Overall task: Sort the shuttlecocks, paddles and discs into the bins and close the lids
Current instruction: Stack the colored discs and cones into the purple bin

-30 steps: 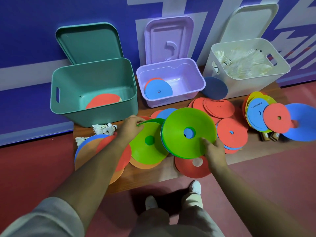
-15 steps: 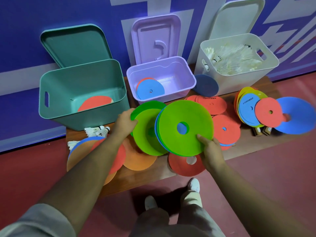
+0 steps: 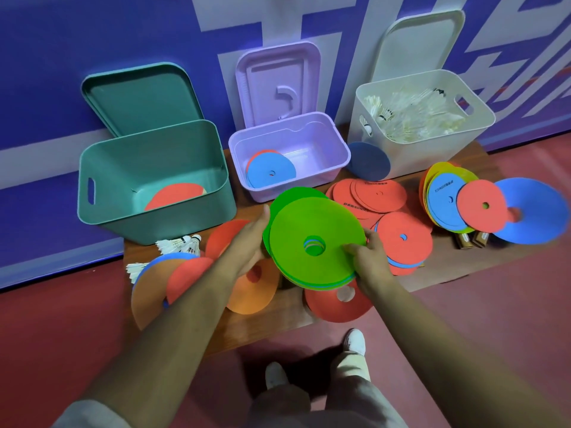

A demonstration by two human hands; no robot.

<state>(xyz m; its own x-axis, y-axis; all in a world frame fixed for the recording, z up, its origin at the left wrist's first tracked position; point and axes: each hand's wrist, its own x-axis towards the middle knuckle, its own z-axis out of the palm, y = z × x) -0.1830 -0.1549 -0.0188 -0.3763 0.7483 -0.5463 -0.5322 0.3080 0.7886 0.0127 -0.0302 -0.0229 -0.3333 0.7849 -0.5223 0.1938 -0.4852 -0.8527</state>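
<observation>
Here, a low wooden board (image 3: 448,267) against a blue wall carries 3 open bins, their lids leaning back. Loose discs crowd its top, and a red disc (image 3: 327,307) overhangs the front edge; bare wood shows mainly at the right front. Both hands hold a green stack (image 3: 309,223) of discs tilted above the board's middle, just in front of the lilac bin (image 3: 324,140), whose floor lies mostly free beside a blue and a red disc. The left hand (image 3: 250,242) grips the stack's left rim, thumb along the edge, fingers hidden beneath. The right hand (image 3: 369,261) pinches the lower right rim, thumb on top, fingers curled under.
</observation>
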